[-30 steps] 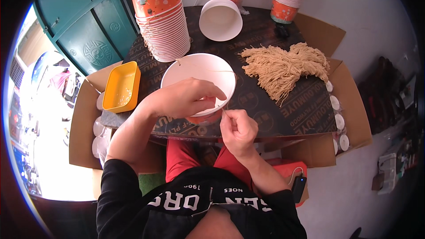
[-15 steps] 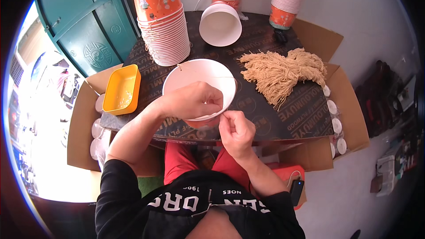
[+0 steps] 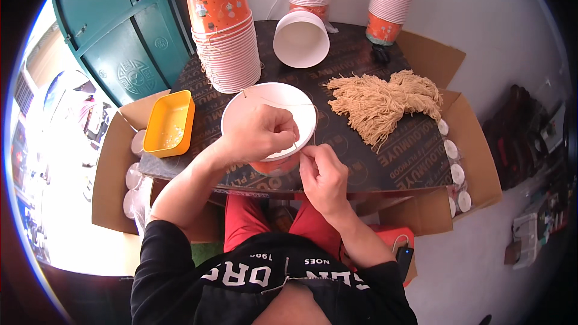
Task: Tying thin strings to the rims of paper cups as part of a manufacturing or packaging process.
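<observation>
A white-lined paper bucket (image 3: 247, 105) with an orange outside stands near the table's front edge, its mouth facing up. A thin tan cord (image 3: 283, 100) hangs across its mouth from the far left rim toward the right rim. My left hand (image 3: 259, 132) reaches over the opening, fingers curled closed just inside the near right wall; what they hold is hidden. Outside that same rim, my right hand (image 3: 325, 174) is closed in a pinch on the cord, of which only a short bit shows at the fingertips. A bundle of tan cords (image 3: 385, 105) lies to the right.
A yellow tray (image 3: 168, 123) with small pale bits sits at the table's left edge. Behind stand a tall stack of orange buckets (image 3: 226, 42), a bucket on its side (image 3: 301, 39) and two further stacks. Open cartons (image 3: 472, 144) flank the dark table (image 3: 403, 156).
My left hand has shifted slightly up and left within the bucket's mouth. The bucket's right rim has moved a little left, and a small gap opens between rim and right hand.
</observation>
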A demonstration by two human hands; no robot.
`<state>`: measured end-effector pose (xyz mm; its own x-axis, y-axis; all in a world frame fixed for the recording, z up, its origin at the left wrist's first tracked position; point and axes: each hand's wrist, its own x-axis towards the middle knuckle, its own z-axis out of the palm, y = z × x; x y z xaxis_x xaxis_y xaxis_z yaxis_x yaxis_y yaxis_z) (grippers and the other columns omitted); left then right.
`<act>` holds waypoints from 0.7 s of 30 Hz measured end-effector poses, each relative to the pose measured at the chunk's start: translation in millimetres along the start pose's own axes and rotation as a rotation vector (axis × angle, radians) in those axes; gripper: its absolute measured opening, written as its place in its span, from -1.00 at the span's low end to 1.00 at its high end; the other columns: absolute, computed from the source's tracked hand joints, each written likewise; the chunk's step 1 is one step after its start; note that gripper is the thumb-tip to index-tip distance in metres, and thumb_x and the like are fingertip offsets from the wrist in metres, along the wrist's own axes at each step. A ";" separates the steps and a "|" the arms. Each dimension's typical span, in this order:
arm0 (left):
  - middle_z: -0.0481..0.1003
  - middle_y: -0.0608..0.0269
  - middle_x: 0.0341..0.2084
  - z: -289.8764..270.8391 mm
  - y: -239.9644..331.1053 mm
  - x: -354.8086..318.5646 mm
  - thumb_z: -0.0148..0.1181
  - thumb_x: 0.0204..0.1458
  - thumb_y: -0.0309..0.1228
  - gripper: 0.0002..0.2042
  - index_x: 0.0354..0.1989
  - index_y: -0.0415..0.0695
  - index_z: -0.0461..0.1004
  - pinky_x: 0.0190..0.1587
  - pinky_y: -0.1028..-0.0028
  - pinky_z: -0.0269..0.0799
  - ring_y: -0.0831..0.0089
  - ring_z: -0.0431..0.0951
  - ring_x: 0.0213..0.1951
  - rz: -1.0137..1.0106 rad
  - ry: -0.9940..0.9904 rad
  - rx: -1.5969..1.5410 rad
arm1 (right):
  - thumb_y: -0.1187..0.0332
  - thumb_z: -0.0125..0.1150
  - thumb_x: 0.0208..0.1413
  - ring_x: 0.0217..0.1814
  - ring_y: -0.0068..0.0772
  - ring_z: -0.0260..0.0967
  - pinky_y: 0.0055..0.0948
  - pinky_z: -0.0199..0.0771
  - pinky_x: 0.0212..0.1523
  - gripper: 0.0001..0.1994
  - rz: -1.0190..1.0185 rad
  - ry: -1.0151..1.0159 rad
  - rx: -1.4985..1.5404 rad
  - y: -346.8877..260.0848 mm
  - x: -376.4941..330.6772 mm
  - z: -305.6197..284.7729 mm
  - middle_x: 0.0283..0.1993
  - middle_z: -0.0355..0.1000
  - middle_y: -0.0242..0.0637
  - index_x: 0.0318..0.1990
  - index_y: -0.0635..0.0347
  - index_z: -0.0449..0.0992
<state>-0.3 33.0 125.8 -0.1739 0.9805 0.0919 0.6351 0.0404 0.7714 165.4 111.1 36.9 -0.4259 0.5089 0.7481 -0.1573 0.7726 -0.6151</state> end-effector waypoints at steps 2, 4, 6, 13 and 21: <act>0.48 0.33 -0.57 4.2 -6.8 0.1 0.15 -0.01 -0.54 -0.91 -0.47 -0.32 0.49 -0.43 0.57 0.31 0.61 0.44 -0.46 0.018 0.022 -0.034 | 0.63 0.26 0.03 -0.46 -0.03 0.45 -0.24 0.43 -0.48 -0.88 -0.010 -0.014 0.009 -3.3 2.2 0.2 -0.41 0.40 -0.13 -0.31 0.28 0.45; 0.48 0.26 -0.73 8.4 -10.6 1.3 0.21 -0.10 -0.38 -0.87 -0.55 -0.14 0.62 -0.53 0.42 0.30 0.52 0.44 -0.65 0.097 0.170 -0.044 | 0.63 0.26 0.04 -0.45 -0.04 0.47 -0.26 0.44 -0.47 -0.89 0.003 -0.021 0.029 -3.5 3.4 0.1 -0.40 0.42 -0.12 -0.31 0.29 0.46; 0.47 0.26 -0.74 9.2 -7.9 2.8 0.21 -0.10 -0.38 -0.87 -0.57 -0.14 0.61 -0.54 0.42 0.29 0.51 0.42 -0.66 0.031 0.208 -0.048 | 0.62 0.25 0.05 -0.44 -0.04 0.48 -0.27 0.45 -0.46 -0.90 0.020 -0.028 0.046 -4.2 3.5 -0.5 -0.40 0.44 -0.10 -0.31 0.30 0.46; 0.46 0.11 -0.73 4.4 -4.7 0.9 0.21 -0.06 -0.42 -0.83 -0.59 -0.25 0.53 -0.53 0.35 0.34 0.36 0.45 -0.66 0.073 0.197 0.141 | 0.64 0.21 0.11 -0.49 -0.43 0.46 -0.48 0.41 -0.47 -0.94 0.205 -0.023 0.172 -2.6 -1.6 -5.1 -0.43 0.46 -0.16 -0.28 0.36 0.49; 0.56 0.08 -0.60 4.2 -2.6 -0.3 0.17 0.00 -0.44 -0.86 -0.42 -0.26 0.59 -0.40 0.32 0.44 0.26 0.57 -0.53 0.089 0.110 0.121 | 0.65 0.20 0.15 -0.55 -0.89 0.12 -0.73 0.12 -0.56 -0.96 0.310 0.007 0.288 0.2 -10.9 -2.6 -0.59 0.29 -0.62 -0.29 0.34 0.51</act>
<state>1.3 33.4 121.1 -0.1904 0.9544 0.2301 0.7363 -0.0162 0.6765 172.4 106.7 29.2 -0.4866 0.7035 0.5181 -0.2655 0.4459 -0.8548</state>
